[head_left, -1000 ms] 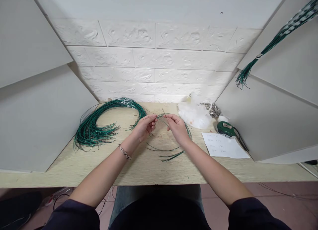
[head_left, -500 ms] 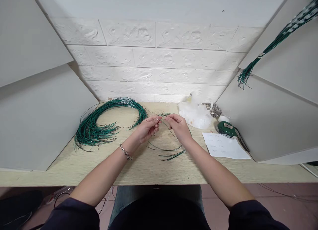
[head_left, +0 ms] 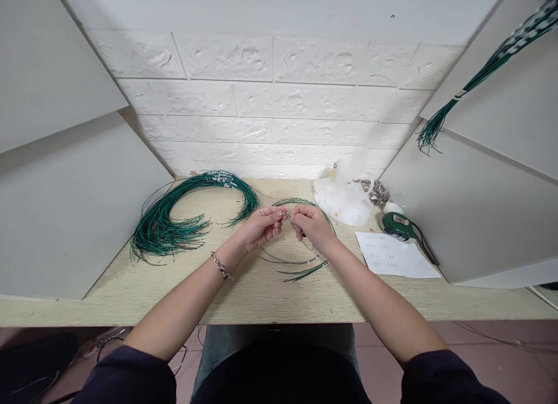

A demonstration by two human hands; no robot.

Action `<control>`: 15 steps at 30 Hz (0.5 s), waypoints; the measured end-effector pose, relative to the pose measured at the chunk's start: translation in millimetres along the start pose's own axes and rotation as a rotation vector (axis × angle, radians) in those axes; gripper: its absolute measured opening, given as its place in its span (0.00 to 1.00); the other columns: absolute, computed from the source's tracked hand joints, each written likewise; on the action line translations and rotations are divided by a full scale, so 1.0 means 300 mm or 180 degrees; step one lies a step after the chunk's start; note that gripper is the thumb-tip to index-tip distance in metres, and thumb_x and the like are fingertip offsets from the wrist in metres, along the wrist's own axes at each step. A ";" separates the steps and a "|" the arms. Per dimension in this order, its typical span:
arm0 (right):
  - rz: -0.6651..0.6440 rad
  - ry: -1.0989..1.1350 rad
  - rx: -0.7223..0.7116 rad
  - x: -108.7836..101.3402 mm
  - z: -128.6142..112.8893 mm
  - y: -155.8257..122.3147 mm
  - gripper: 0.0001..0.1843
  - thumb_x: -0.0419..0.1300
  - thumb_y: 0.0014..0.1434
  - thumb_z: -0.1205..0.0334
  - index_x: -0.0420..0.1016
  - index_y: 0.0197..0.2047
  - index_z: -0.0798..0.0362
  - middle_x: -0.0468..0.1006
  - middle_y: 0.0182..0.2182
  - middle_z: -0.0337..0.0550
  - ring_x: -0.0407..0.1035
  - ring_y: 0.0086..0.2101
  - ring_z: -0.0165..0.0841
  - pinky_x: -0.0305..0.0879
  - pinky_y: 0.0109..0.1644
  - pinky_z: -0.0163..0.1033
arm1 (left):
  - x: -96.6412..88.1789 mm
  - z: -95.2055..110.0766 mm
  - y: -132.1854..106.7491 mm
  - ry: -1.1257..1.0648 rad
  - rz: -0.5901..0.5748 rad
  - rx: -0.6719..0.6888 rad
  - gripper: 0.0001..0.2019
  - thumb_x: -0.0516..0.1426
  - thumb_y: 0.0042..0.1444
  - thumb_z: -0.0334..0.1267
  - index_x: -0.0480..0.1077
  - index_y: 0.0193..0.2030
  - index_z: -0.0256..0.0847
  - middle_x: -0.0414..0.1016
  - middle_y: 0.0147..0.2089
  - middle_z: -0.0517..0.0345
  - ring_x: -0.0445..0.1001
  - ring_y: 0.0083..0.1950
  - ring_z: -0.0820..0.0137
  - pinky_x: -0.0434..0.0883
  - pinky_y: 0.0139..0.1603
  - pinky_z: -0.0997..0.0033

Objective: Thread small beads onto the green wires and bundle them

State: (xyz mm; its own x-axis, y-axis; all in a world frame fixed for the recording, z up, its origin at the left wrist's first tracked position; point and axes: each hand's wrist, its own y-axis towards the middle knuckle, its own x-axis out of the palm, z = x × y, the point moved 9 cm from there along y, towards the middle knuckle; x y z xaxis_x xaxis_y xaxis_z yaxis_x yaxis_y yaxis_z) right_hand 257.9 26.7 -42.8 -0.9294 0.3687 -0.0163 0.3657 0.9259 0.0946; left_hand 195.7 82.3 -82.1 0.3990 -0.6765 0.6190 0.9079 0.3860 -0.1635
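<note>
The left hand (head_left: 263, 226) pinches a wire (head_left: 288, 216), which runs toward four o'clock into the right hand (head_left: 314, 225), likewise pinched closed.

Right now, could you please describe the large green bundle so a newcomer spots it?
On the pale table, look left of the left hand, below the white wall. There the large green bundle arches, far thicker than the green loop on its right.

Green tape measure (head_left: 396, 225) beside handwritten paper (head_left: 394, 256); white brick-patterned wall (head_left: 270, 102) behind.
</note>
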 end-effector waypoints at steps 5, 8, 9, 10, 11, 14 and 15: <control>-0.0055 0.0013 -0.0004 0.005 -0.002 -0.002 0.06 0.50 0.43 0.65 0.60 0.17 0.54 0.57 0.09 0.30 0.51 0.12 0.22 0.48 0.14 0.29 | 0.009 0.006 -0.001 -0.0025 -0.0086 0.0053 0.08 0.63 0.41 0.29 0.72 0.31 0.32 0.70 0.22 0.61 0.68 0.21 0.82 0.67 0.22 0.87; -0.0060 -0.0002 -0.0003 0.007 0.000 -0.002 0.06 0.50 0.43 0.65 0.60 0.17 0.54 0.57 0.09 0.30 0.51 0.12 0.22 0.47 0.14 0.29 | 0.014 0.004 -0.002 -0.0022 -0.0118 0.0035 0.08 0.63 0.41 0.29 0.72 0.31 0.32 0.71 0.23 0.61 0.68 0.21 0.82 0.66 0.21 0.87; -0.0055 -0.0002 -0.0002 0.007 0.001 -0.001 0.06 0.50 0.43 0.65 0.60 0.18 0.53 0.56 0.09 0.29 0.51 0.12 0.22 0.47 0.14 0.29 | 0.014 0.004 -0.002 -0.0026 -0.0119 0.0030 0.08 0.63 0.41 0.29 0.72 0.30 0.32 0.71 0.23 0.61 0.68 0.21 0.82 0.66 0.21 0.87; -0.0049 0.0001 -0.0003 0.007 0.003 -0.001 0.06 0.50 0.43 0.65 0.60 0.18 0.53 0.56 0.09 0.29 0.51 0.12 0.22 0.47 0.14 0.29 | 0.014 0.004 -0.002 -0.0028 -0.0119 0.0029 0.08 0.63 0.41 0.29 0.72 0.30 0.32 0.71 0.23 0.61 0.68 0.21 0.82 0.66 0.21 0.87; -0.0044 0.0009 -0.0005 0.007 0.004 0.000 0.06 0.50 0.43 0.65 0.60 0.18 0.53 0.56 0.09 0.29 0.50 0.11 0.22 0.47 0.14 0.29 | 0.014 0.004 -0.002 -0.0031 -0.0121 0.0031 0.08 0.63 0.41 0.29 0.72 0.30 0.33 0.71 0.23 0.61 0.68 0.21 0.82 0.66 0.21 0.87; -0.0047 0.0027 -0.0022 0.006 0.005 0.000 0.06 0.50 0.44 0.65 0.60 0.18 0.53 0.56 0.10 0.29 0.51 0.12 0.22 0.47 0.14 0.29 | 0.014 0.003 -0.001 -0.0027 -0.0130 0.0032 0.07 0.63 0.41 0.29 0.72 0.30 0.32 0.71 0.23 0.61 0.68 0.20 0.82 0.66 0.21 0.87; -0.0050 0.0026 -0.0035 0.005 0.003 0.000 0.06 0.50 0.44 0.65 0.60 0.18 0.53 0.56 0.10 0.29 0.51 0.12 0.22 0.47 0.14 0.29 | 0.014 0.003 0.000 -0.0020 -0.0128 0.0025 0.07 0.63 0.41 0.29 0.72 0.30 0.32 0.71 0.23 0.61 0.68 0.20 0.82 0.66 0.21 0.87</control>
State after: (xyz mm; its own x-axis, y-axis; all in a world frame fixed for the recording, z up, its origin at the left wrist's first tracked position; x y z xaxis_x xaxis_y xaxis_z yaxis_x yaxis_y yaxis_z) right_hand 256.5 27.4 -43.8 -0.9354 0.3534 -0.0096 0.3505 0.9306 0.1053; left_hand 197.2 80.0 -78.9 0.3613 -0.6877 0.6298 0.9222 0.3634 -0.1322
